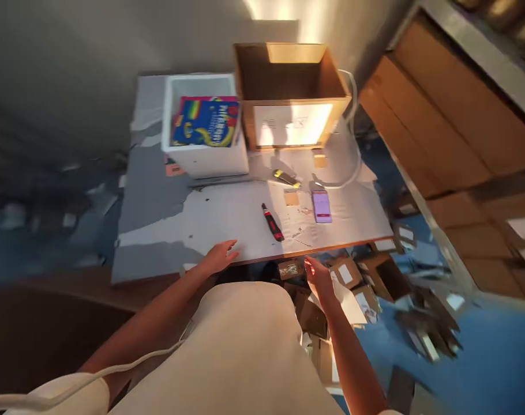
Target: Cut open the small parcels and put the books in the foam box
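Observation:
My left hand is at the front edge of the table, fingers stretched out and apart, holding nothing. My right hand hangs just off the same edge, further right, with its fingers loosely bent and nothing visible in them. Between and beyond the hands lies a red and black utility knife. Behind it is a yellow and black cutter. A phone with a lit purple screen lies to the right of the knife.
A white bin with colourful printed packets stands at the back, beside an open cardboard box. A white cable curves along the right. Several cartons litter the blue floor; large cardboard boxes stand on the right.

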The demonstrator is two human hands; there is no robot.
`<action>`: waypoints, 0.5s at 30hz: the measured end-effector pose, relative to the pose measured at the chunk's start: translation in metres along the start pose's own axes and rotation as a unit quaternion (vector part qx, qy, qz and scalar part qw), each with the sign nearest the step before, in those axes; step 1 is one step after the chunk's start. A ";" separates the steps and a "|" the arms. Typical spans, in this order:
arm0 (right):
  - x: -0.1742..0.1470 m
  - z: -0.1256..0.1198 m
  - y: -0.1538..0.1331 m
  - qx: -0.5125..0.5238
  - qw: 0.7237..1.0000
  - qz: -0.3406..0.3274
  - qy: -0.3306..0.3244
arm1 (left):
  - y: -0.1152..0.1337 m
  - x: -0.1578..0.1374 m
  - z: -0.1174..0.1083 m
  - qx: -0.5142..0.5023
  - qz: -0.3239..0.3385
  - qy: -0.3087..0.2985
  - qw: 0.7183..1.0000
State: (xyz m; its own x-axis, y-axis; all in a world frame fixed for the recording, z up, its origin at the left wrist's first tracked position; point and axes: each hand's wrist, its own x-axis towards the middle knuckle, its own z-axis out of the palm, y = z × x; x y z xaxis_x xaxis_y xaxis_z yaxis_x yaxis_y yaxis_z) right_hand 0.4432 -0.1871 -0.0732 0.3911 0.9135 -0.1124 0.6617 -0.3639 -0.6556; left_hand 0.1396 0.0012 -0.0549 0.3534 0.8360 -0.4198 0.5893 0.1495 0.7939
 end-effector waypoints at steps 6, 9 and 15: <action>0.122 0.064 -0.132 -0.050 0.950 -0.259 -0.164 | -0.079 -0.113 -0.081 -0.020 -0.118 0.265 0.957; 0.129 0.115 -0.224 -0.071 0.897 -0.357 -0.252 | -0.129 -0.171 -0.100 -0.028 -0.202 0.374 0.905; 0.043 0.241 -0.364 -0.070 0.782 -0.449 -0.426 | -0.237 -0.262 -0.126 -0.101 -0.351 0.439 0.821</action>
State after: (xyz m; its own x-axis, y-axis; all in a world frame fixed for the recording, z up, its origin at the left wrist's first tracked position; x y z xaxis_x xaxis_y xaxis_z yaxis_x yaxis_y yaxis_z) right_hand 0.0654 0.0288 -0.0197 -0.8004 0.5806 -0.1491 0.5121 0.5331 -0.6735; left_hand -0.1840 -0.1866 -0.0782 -0.7338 0.5514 -0.3970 0.2595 0.7675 0.5862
